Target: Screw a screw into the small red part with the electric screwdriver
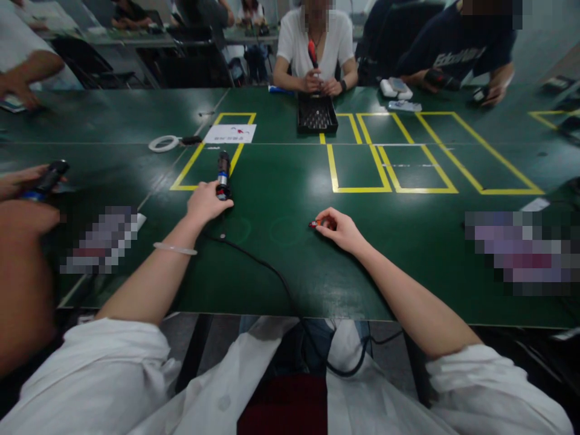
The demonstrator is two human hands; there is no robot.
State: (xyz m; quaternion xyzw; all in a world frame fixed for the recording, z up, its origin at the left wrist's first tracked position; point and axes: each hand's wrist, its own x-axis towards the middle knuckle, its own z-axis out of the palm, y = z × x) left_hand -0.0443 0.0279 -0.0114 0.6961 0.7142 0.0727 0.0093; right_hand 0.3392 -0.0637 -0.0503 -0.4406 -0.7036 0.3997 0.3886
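Observation:
My left hand [207, 202] is closed around the lower end of a dark flashlight-like cylinder [223, 164] with a blue and silver band, which points away from me over the green table [272, 278]. To the right, my right hand [342, 228] pinches a small red and dark piece [313, 224] just above or on the tabletop. Its exact kind is too small to make out, and my fingers hide part of it. A black cable [267, 266] runs from near my left hand across the table and over the front edge to my lap.
Yellow tape outlines [360, 190] mark the table. Ahead lie a white card [230, 133], a white tape roll [164, 144] and a black tray [317, 125] by a person holding a red-handled screwdriver [312, 54]. At left, another person's hand holds a similar dark cylinder [51, 176].

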